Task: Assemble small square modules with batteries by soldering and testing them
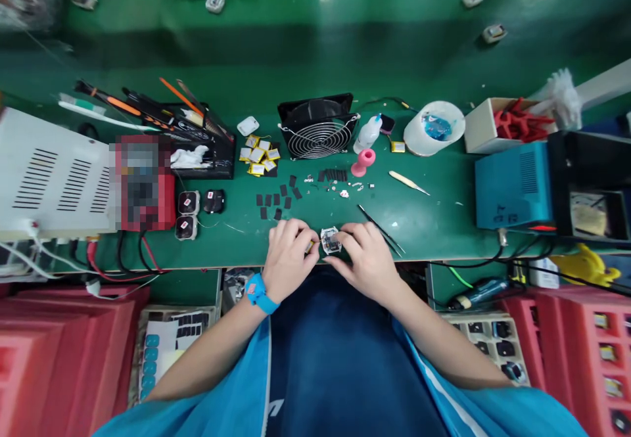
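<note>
Near the front edge of the green bench lies a small open device housing [330, 240] with dark electronics inside. My left hand [290, 246], with a blue wrist strap [261, 294], is closed on a small yellow battery [309, 246] at the housing's left side. Fingers of my right hand [367, 256] curl at the housing's right edge and grip it. Tweezers [379, 229] lie just right of that hand. Several black pads [283, 190] and a pile of yellow-edged batteries [257, 155] are spread beyond my left hand.
A fan [318, 125] stands at mid-bench, beside a squeeze bottle [367, 135] and a pink holder [363, 162]. Farther right are a white tub [434, 128] and a blue instrument [513, 184]. A red multimeter [145, 184] and dark closed housings [213, 201] occupy the left.
</note>
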A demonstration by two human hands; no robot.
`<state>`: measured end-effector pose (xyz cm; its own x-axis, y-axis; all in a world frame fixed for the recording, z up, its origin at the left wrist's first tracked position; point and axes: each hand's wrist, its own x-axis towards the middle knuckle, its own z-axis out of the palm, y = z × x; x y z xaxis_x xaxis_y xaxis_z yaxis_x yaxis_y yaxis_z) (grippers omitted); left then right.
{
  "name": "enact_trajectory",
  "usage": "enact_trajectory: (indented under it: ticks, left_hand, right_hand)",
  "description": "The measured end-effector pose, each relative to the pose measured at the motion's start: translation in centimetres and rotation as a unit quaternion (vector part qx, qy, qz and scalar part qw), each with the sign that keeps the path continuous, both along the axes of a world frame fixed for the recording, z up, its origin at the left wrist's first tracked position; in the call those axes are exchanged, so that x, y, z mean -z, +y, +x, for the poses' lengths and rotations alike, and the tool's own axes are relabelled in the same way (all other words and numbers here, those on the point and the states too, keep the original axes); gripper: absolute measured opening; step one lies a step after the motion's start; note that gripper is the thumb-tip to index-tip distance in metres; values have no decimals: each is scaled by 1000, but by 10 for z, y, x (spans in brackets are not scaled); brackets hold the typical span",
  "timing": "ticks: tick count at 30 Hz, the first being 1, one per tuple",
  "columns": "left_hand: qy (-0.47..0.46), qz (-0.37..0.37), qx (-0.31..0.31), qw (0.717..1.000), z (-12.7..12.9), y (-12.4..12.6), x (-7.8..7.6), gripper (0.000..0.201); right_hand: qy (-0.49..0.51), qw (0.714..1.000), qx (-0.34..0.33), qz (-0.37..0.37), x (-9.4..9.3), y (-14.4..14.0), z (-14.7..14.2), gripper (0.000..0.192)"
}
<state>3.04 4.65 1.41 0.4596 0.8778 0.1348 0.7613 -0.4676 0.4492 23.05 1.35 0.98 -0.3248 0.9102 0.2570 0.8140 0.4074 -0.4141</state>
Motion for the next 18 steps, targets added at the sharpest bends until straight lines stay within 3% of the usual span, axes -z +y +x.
enact_trajectory:
  ticks: [6,11,14,18]
  left_hand:
    - [-26,-20,77,997,-22,9,-6,11]
    - [-16,15,100,995,-38,13,-3,15]
    - [-57,-24,115,991,-36,12,1,29]
    - [-79,-48,154,984,-27,9,6,33]
  right_hand:
    - [39,999,-25,-7,7,-3,-13,25]
    - [88,995,-44,-35,1,0,3,21]
    - [83,995,49,-22,0,4,29,21]
    - [-1,984,173,-35,6,7,64,33]
